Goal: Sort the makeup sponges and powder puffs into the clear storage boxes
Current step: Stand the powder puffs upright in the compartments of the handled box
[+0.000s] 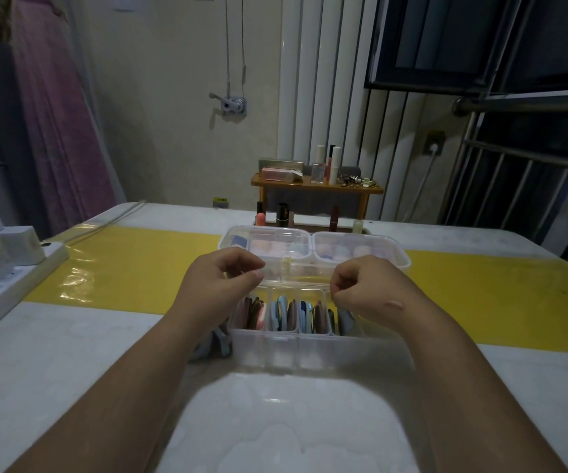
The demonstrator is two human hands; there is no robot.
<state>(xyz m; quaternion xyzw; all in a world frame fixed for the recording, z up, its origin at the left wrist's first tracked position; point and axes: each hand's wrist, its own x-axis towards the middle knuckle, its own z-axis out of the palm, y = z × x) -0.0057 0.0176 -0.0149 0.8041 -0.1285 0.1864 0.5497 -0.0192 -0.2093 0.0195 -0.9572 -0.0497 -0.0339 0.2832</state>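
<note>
Both the left hand (217, 285) and right hand (368, 291) curl their fingers at the raised lid (296, 274) of the near clear box (310, 349); whether they grip it I cannot tell. Powder puffs (282, 312) stand upright inside; I judge a tall one could block closing.

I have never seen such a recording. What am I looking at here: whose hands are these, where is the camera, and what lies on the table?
No machine here: these are a person's bare hands, filmed by one camera on their head, looking down. The left hand and right hand seem to pinch the clear lid of the near box, where puffs stand in compartments. Behind it is a second box; at the left, a power strip. All rest on a table.
</note>
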